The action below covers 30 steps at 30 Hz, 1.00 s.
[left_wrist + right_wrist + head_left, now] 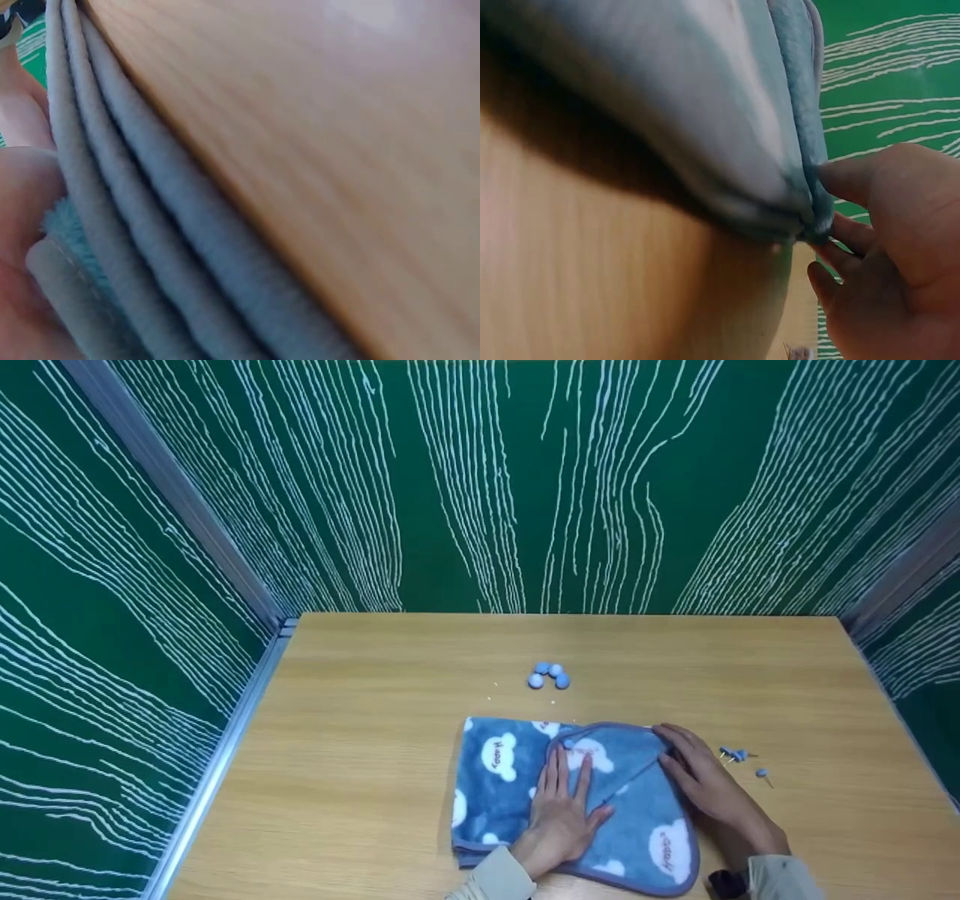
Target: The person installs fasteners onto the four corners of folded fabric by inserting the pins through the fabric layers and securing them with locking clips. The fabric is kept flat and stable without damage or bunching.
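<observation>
A blue fleece blanket point(637, 817) with white bear-shaped patches lies folded on the wooden table. My left hand point(559, 817) presses flat on its middle, fingers spread and pointing away from me. At the blanket's far right corner, my right hand point(709, 780) pinches the edge. In the right wrist view the thumb of the right hand point(900, 240) is on one side of the folded blanket point(727, 142) and the other fingers are on the opposite side. Stacked folded edges of the blanket point(142, 195) fill the left part of the left wrist view.
Several small blue and pale rounded pieces point(562, 681) sit together beyond the blanket. Blue-headed pins point(739, 754) lie right of my right hand, with one pin point(763, 772) apart. Green walls with white lines point(465, 487) border the table point(337, 780); tiny white specks dot it.
</observation>
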### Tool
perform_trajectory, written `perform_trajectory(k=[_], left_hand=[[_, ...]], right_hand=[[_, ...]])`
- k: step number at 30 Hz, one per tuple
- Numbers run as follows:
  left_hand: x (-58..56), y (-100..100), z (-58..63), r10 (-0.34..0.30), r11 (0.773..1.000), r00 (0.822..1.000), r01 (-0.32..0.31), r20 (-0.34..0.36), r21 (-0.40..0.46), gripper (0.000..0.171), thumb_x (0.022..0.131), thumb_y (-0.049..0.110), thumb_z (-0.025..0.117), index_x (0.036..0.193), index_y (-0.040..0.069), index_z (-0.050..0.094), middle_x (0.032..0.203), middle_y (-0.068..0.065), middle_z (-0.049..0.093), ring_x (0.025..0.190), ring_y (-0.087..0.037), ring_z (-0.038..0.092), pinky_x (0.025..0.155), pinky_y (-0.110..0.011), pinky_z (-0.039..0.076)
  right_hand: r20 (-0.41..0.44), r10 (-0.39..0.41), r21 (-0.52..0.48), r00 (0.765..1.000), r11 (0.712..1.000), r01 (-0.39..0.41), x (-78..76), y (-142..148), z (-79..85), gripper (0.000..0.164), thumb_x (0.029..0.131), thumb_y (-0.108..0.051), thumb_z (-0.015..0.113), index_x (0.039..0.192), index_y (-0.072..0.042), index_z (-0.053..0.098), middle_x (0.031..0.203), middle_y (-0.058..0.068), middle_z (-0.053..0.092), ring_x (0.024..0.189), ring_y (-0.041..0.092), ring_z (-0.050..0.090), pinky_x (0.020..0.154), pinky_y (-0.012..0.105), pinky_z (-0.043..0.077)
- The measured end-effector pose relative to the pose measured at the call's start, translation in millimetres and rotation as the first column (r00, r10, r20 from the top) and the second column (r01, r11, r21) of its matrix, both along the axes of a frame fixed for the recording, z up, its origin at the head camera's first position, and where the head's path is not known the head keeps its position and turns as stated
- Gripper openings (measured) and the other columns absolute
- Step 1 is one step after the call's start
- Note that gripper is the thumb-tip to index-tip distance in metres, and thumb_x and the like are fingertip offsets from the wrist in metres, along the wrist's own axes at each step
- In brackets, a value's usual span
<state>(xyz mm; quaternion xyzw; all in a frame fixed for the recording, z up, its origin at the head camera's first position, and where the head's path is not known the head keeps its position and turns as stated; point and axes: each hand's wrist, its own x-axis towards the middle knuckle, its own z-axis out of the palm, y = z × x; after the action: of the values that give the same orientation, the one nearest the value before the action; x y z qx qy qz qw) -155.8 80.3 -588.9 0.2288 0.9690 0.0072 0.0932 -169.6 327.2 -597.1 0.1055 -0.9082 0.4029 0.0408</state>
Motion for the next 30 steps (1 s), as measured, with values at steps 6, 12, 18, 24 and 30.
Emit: perform_trajectory(k=[6, 12, 18, 24, 30], left_hand=[[-0.4, -4.2, 3.9, 0.011, 0.989, 1.0, -0.015, 0.025, 0.145, 0.069, 0.097, 0.06, 0.019, 0.153, 0.021, 0.012, 0.156, -0.02, 0.006, 0.144, -0.032, 0.004, 0.114, -0.04, 0.014], [-3.0, -8.1, 7.8, -0.017, 0.965, 0.999, 0.029, -0.046, 0.26, 0.058, 0.1, 0.046, 0.034, 0.15, 0.018, 0.027, 0.152, -0.025, 0.017, 0.141, -0.036, 0.017, 0.111, -0.041, 0.024], [-4.8, -7.4, 11.8, -0.009, 0.955, 0.996, 0.035, -0.091, 0.294, 0.057, 0.096, 0.041, 0.051, 0.146, 0.017, 0.037, 0.15, -0.025, 0.022, 0.139, -0.037, 0.023, 0.109, -0.04, 0.028], [-5.1, -6.5, 10.8, 0.001, 0.938, 0.973, 0.08, -0.232, 0.337, 0.053, 0.089, 0.039, 0.063, 0.134, 0.012, 0.053, 0.138, -0.024, 0.038, 0.127, -0.038, 0.04, 0.093, -0.042, 0.045], [-5.0, -5.6, 11.6, 0.015, 0.931, 0.959, 0.089, -0.282, 0.353, 0.05, 0.088, 0.038, 0.066, 0.129, 0.011, 0.057, 0.133, -0.021, 0.043, 0.121, -0.037, 0.045, 0.085, -0.041, 0.05]], right_hand=[[0.038, 0.002, -0.009, 0.999, 1.0, -0.002, 1.2, 2.5, 0.0, 0.045, 0.1, -0.016, 0.048, 0.143, -0.009, 0.039, 0.145, 0.018, 0.035, 0.134, 0.041, 0.028, 0.102, 0.061, 0.026], [0.023, -0.008, -0.015, 1.0, 1.0, 0.008, 1.3, 2.3, 0.1, 0.045, 0.099, -0.014, 0.05, 0.142, -0.006, 0.041, 0.143, 0.019, 0.036, 0.133, 0.041, 0.03, 0.101, 0.06, 0.026], [0.013, -0.005, -0.024, 1.0, 1.0, 0.005, 1.4, 3.4, 1.4, 0.045, 0.098, -0.012, 0.051, 0.142, -0.005, 0.041, 0.143, 0.021, 0.036, 0.132, 0.042, 0.03, 0.103, 0.059, 0.026], [-0.036, -0.015, 0.03, 0.999, 0.999, 0.016, 2.2, 3.5, 1.7, 0.045, 0.097, -0.012, 0.054, 0.14, -0.005, 0.044, 0.14, 0.019, 0.041, 0.13, 0.039, 0.035, 0.104, 0.039, 0.028], [-0.019, -0.02, 0.034, 1.0, 0.999, 0.021, 3.5, 6.1, 5.0, 0.043, 0.097, -0.015, 0.053, 0.139, -0.006, 0.046, 0.138, 0.019, 0.043, 0.128, 0.039, 0.037, 0.098, 0.056, 0.03]])
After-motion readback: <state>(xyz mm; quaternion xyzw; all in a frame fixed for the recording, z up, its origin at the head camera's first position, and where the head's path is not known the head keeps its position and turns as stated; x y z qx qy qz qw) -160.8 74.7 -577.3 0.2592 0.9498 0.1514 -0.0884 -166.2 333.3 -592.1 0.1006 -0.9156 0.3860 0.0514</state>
